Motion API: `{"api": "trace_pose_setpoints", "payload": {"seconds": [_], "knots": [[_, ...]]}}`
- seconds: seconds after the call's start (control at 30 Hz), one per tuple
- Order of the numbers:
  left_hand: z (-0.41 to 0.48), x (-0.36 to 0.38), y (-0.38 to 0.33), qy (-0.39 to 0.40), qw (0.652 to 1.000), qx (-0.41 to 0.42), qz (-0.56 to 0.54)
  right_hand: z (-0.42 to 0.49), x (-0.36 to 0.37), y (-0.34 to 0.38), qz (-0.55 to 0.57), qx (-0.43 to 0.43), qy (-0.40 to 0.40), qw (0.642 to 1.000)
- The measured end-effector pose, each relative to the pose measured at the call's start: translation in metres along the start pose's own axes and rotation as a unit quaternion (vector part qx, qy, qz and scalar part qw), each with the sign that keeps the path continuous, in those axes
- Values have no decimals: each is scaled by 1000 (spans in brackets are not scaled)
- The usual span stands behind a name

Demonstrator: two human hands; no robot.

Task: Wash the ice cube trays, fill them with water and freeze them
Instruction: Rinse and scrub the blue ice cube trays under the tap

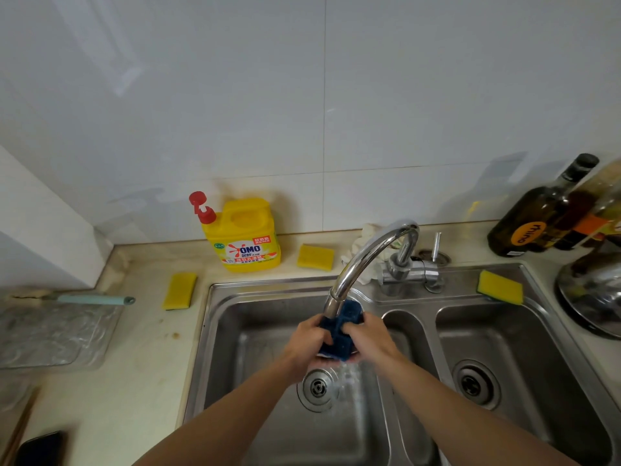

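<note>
Beneath faucet point(369, 251), tray point(350, 313) half-hidden by hands point(307, 341) point(369, 338)

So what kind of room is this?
Most likely a home kitchen: a steel double sink with a tap over a blue ice cube tray, a yellow dish soap bottle, and a dark oil bottle on the counter.

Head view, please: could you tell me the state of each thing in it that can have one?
faucet, running.
left basin, not filled.
ice cube tray, held under the faucet, over the left basin.
left hand, gripping the ice cube tray.
right hand, gripping the ice cube tray.
detergent bottle, upright, pump on.
dark bottle, capped.
</note>
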State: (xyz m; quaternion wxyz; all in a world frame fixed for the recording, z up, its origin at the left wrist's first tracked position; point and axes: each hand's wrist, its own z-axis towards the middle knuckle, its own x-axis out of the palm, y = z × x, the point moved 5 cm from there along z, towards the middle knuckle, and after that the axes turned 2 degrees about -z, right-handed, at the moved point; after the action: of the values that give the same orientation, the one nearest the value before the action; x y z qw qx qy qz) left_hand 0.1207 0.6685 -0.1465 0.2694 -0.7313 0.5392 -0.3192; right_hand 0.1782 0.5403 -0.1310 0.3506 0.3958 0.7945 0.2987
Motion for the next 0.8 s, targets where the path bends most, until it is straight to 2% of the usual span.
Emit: {"api": "trace_pose_setpoints", "payload": {"seconds": [0.1,0.3,0.5,0.57,0.7,0.8], "knots": [[1,-8,-3,-15,1000,20,13,1,7,-1,4,4,42,999],[1,-21,-14,-28,993,57,101,5,-1,-2,86,37,49,994],[7,-30,-21,-55,975,98,193,4,-2,1,11,35,56,998],[12,-37,-22,-100,975,97,173,5,-1,1,1,27,47,999],[17,-47,-14,-176,982,58,46,2,1,2,26,-3,36,999],[16,-43,-12,-181,982,32,-35,1,1,3,29,-17,41,999]]}}
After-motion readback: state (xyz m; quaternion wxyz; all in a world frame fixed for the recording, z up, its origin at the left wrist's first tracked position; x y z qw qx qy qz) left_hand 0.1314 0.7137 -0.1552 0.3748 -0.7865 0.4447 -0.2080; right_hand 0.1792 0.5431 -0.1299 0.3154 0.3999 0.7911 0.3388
